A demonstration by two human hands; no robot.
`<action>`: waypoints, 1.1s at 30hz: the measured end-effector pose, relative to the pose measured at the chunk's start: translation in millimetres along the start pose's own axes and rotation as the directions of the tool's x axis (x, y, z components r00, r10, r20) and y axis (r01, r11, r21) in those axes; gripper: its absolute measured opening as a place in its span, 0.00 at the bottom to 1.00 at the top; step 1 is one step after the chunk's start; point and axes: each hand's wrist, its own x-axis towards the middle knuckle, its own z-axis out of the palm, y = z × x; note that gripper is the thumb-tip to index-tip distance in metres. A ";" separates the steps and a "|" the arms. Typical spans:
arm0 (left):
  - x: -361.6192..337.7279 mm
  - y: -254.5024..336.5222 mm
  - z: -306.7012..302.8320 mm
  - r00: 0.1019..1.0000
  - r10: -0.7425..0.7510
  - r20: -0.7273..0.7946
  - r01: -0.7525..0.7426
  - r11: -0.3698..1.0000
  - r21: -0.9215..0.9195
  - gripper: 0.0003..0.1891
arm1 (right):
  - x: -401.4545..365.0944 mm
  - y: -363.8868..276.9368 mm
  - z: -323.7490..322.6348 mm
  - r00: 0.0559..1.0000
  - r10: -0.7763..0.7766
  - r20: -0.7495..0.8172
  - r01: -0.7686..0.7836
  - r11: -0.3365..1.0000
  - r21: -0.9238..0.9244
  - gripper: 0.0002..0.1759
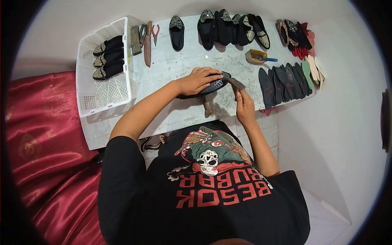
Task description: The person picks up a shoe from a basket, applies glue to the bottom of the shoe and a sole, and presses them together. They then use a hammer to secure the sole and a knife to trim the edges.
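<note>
My left hand (198,83) is wrapped over a dark shoe (216,85), which lies with its ridged sole facing up near the table's front edge. In my right hand (245,107) is a tool that looks like a hammer (236,83), its metal head at the toe end of the sole. Below the shoe, the end of a stand-like piece (208,111) sticks out toward me; how it meets the shoe is hidden.
A white plastic basket (130,77) with several patterned black shoes stands left, beside pliers (155,34) and a knife (148,45). More shoes (224,28) line the back. At right are a glue container with a blue-handled brush (256,56) and several dark soles (267,87).
</note>
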 end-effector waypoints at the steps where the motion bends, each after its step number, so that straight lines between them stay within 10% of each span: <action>1: 1.1 -3.2 -1.0 0.999 0.040 -0.006 -0.040 0.997 -0.071 0.32 | 1.3 -2.8 -1.7 1.000 0.010 0.022 -0.010 1.000 -0.025 0.19; 33: -3.0 -13.2 -1.4 0.998 0.010 0.054 -0.011 1.000 0.014 0.30 | -18.9 -39.4 19.2 0.996 0.035 0.087 -0.025 0.993 -0.111 0.17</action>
